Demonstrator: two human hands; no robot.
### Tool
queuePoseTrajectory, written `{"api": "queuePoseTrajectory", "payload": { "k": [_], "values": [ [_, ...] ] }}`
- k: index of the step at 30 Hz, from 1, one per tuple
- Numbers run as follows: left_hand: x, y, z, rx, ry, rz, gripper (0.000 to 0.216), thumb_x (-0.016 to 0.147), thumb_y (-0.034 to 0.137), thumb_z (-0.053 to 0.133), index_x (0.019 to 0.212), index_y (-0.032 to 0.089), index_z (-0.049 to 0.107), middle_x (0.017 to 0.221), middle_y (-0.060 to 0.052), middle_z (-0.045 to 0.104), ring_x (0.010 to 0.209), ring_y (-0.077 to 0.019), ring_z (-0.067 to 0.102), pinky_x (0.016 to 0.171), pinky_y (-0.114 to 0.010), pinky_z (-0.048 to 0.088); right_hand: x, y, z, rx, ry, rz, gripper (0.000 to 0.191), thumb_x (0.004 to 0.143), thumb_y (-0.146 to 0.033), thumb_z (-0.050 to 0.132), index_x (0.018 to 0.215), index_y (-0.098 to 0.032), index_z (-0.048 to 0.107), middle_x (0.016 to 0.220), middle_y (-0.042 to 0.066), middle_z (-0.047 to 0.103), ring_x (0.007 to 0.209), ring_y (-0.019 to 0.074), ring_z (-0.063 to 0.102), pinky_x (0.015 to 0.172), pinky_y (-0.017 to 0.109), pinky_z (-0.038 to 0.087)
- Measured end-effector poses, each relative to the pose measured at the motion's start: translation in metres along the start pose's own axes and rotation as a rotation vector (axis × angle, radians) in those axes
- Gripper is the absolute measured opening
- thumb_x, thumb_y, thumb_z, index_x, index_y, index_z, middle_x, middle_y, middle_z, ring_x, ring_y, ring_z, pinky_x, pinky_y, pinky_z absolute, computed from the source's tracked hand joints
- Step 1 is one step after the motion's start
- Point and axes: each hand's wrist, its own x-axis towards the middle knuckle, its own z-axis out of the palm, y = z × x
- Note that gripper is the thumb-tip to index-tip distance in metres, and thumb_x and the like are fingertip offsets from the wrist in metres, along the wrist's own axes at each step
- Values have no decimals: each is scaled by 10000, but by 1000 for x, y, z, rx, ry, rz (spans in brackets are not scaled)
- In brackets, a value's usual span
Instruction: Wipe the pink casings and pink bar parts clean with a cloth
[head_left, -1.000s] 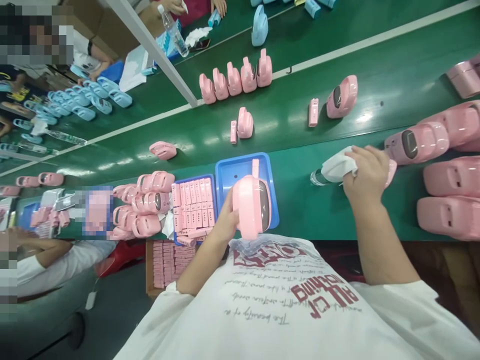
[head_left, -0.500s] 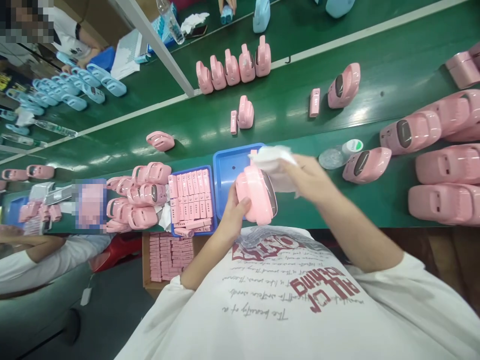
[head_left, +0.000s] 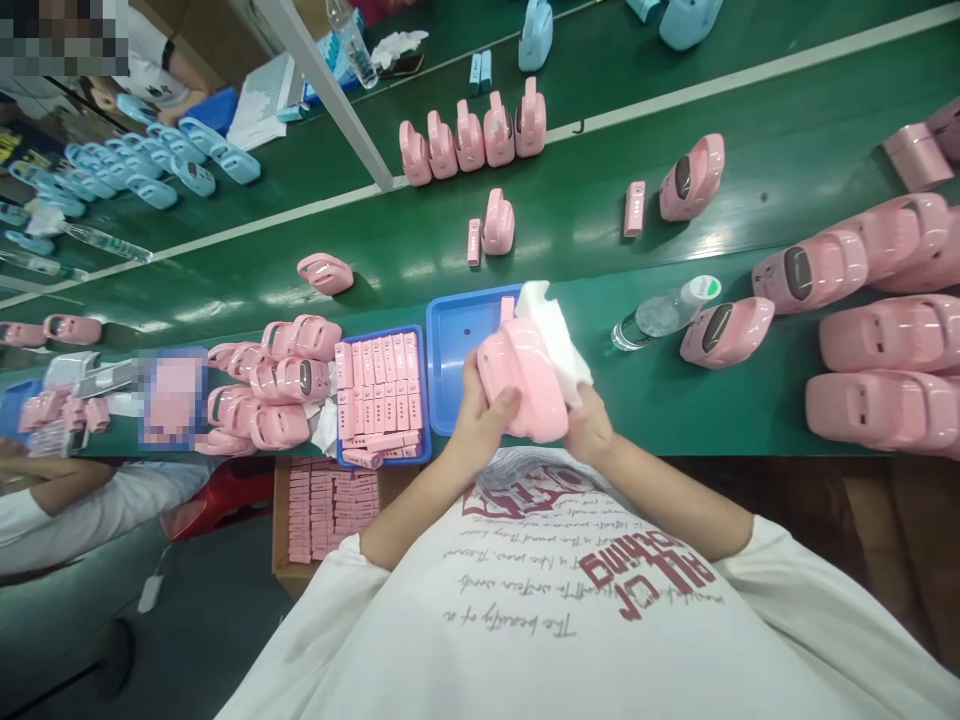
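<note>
Both hands meet over the near edge of the green worktop (head_left: 675, 420), just in front of the person's chest. The left hand (head_left: 480, 420) cups a rounded pink plastic casing (head_left: 525, 380) from below, its fingers curled around the shell and the thumb pressed on the near side. The right hand (head_left: 589, 430) grips a crumpled white cloth (head_left: 555, 335), fingers closed on it, and lays it against the casing's far face. The casing hovers over the corner of an empty blue plastic tray (head_left: 457, 340); a second blue tray of small pink rectangular parts (head_left: 379, 395) sits to its left.

Wiping well here likely means a firm left-hand hold so the smooth shell does not spin, with the cloth kept flat against the surface rather than bunched. A clear plastic bottle (head_left: 664, 312) lies near on the right, beside another pink casing (head_left: 724, 330), so the right elbow should mind it.
</note>
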Motion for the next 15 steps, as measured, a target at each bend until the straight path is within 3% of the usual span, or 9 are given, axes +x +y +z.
{"api": "queuePoseTrajectory", "payload": {
  "k": [2,5,7,10,13,15],
  "values": [
    [2,0,1,-52,-2,-2,717,732,647,601,1284,212,458,1278,-103,552,1215,-260,485,1018,-349,379,6,0,0,54,-5,-52,558,909,-571,277,1362,-280,423,1203,93,606,1139,283,578,975,465,477],
    [9,-5,-1,-192,27,-65,548,762,605,586,1125,193,583,1176,-86,624,1181,-271,515,994,-378,407,4,1,4,73,-44,-256,591,849,-567,468,1390,-348,378,1252,57,583,1166,288,562,1016,460,444],
    [14,-7,-3,-273,-19,-133,426,784,544,581,1010,188,641,1109,-73,663,1152,-275,539,983,-392,419,3,3,5,59,-29,-317,599,819,-554,532,1369,-353,406,1241,51,592,1166,288,564,1025,447,440],
    [20,-5,-6,-374,-182,-239,353,757,472,629,966,191,674,1082,-67,686,1113,-275,567,959,-388,440,12,7,1,96,18,-168,515,895,-560,360,1317,-292,483,1192,81,622,1146,276,579,1010,437,452],
    [26,1,-7,-508,-247,-347,455,683,505,678,1004,183,670,1043,-87,696,1054,-294,598,882,-395,476,24,6,-7,163,-49,8,569,940,-535,174,1290,-254,524,1165,86,640,1109,252,603,994,414,468],
    [28,4,-7,-576,-230,-422,492,656,537,683,988,175,664,969,-88,705,999,-299,620,831,-395,490,27,1,-9,57,-71,-54,527,948,-498,222,1277,-230,534,1150,93,647,1098,247,607,973,403,485]
  ]
}}
